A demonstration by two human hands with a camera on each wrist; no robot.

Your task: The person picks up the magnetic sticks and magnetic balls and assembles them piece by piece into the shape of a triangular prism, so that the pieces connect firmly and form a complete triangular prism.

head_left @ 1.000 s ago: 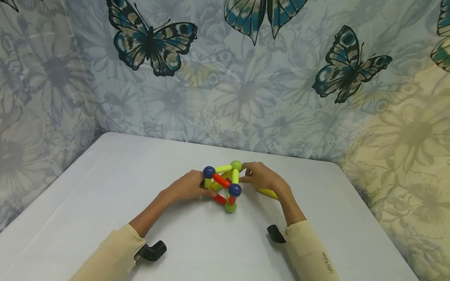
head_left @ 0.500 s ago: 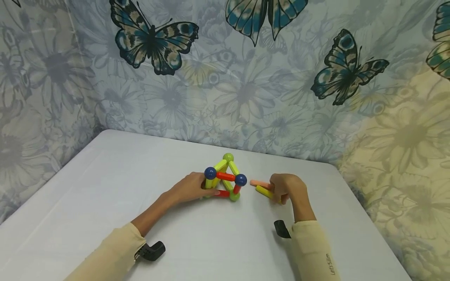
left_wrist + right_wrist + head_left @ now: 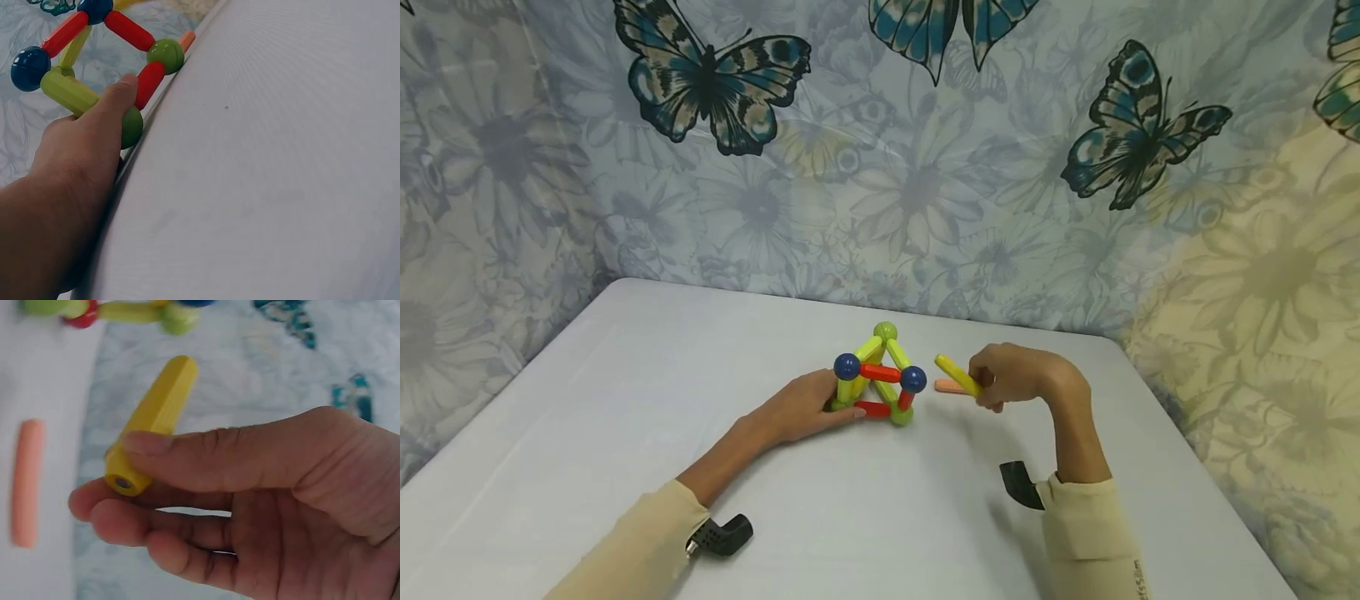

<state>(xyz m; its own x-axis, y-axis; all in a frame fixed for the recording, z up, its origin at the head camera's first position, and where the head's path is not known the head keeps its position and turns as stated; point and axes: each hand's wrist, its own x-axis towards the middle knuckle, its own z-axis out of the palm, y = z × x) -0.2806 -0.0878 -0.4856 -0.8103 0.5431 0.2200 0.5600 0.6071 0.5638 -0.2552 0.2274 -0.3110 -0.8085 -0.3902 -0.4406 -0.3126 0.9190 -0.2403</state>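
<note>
A frame of magnetic building rods and balls (image 3: 880,374) stands on the table, with red and yellow-green rods joined by blue and green balls. My left hand (image 3: 805,406) grips its lower left corner, the thumb (image 3: 117,97) lying along a red rod near a green ball (image 3: 131,128); the other fingers are largely hidden behind. Off to the right, my right hand (image 3: 1018,375) pinches a yellow rod (image 3: 156,409) between thumb and fingers, raised above the table. In the right wrist view the rod's near end shows a round metal spot.
An orange rod (image 3: 27,481) lies on the white table (image 3: 820,517), beneath the right hand and right of the frame. Behind the table rises a wall covering (image 3: 917,192) printed with flowers and butterflies. Each sleeve carries a black wrist device (image 3: 722,535).
The frame has turned in my left hand's grip. My right hand left its side, moved right to the loose rods, and lifted the yellow one; the orange one stays on the table.
</note>
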